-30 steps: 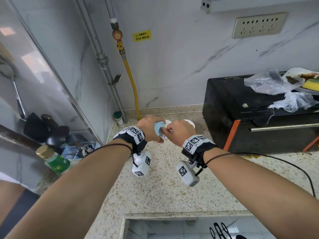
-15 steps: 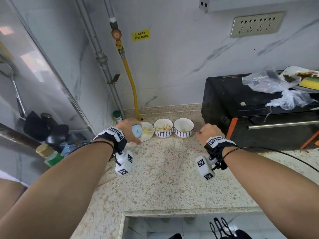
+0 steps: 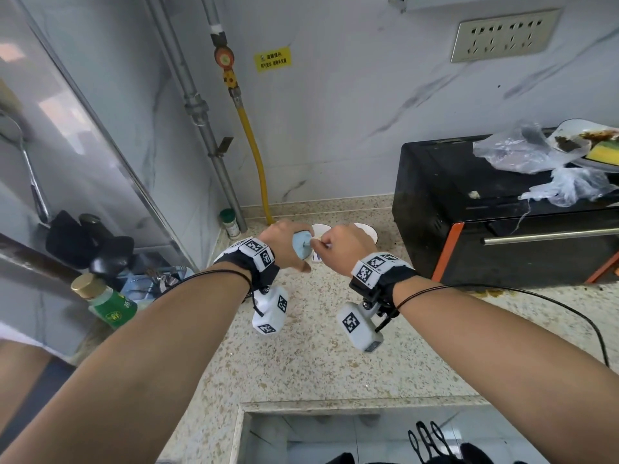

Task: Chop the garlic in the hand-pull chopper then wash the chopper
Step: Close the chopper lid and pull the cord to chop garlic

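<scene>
Pale-blue chopper [image 3: 300,250] sits left of the black oven [image 3: 495,229], over the speckled desk [image 3: 318,363]. Left hand [image 3: 284,244] wraps its body; right hand [image 3: 343,251] fingers [image 3: 321,246] pinch its top.

**A home kitchen, seen at the worktop**

A speckled stone worktop [image 3: 318,363] runs along marble-patterned wall tiles [image 3: 351,128]. At its back edge a yellow gas hose [image 3: 254,155] drops from a valve [image 3: 223,56], with a small green-capped jar [image 3: 230,222] beside it. A black countertop oven [image 3: 485,229] stands at the right, carrying a dirty plate [image 3: 562,130] and a sponge [image 3: 603,155]. A sink [image 3: 318,437] is cut into the near edge.
</scene>
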`<state>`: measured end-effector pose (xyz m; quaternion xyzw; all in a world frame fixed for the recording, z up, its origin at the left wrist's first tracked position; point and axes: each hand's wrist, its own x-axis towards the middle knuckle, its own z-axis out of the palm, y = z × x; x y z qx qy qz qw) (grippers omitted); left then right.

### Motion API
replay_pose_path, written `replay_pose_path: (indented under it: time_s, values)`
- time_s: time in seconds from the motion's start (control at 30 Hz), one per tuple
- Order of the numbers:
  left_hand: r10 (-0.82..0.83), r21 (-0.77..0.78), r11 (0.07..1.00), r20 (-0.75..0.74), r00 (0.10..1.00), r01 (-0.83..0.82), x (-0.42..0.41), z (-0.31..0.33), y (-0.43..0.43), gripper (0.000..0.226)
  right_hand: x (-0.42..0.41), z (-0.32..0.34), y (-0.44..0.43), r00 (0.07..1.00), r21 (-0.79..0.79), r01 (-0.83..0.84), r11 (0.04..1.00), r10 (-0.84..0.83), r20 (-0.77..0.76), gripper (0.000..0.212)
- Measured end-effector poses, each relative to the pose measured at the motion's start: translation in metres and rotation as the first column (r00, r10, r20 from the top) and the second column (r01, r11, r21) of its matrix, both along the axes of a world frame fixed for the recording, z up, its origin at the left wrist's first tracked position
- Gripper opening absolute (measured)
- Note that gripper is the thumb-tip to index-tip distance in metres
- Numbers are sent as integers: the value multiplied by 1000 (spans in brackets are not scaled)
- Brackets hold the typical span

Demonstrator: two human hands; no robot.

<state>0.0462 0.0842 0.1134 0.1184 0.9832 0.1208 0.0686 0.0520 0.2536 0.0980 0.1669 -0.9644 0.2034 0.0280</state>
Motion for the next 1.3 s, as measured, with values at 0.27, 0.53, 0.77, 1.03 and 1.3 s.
replay_pose_path:
  time_s: [0.27, 0.53, 0.77, 1.03, 1.3]
  values:
    - [110, -36, 993, 25, 994, -110, -11, -4, -17, 73, -16, -19, 43, 951, 64, 299, 952, -303, 68, 31]
    - [222, -161, 966, 132, 966, -200, -2, -27, -56, 67, -13, -55, 89, 883, 132, 423, 896, -441, 164, 24]
    - [71, -151, 987, 88, 994, -57, -3, -27, -20, 70, -9, -40, 35, 995, 134, 99, 986, -102, 16, 55]
    - [7, -28, 1000, 33, 999, -6, -11, -15, 11, 71, -12, -26, 9, 989, 152, -23, 988, 44, -142, 50]
    - [170, -98, 982, 113, 979, -160, -13, -28, -34, 80, -32, -61, 81, 886, 135, 438, 889, -453, 105, 25]
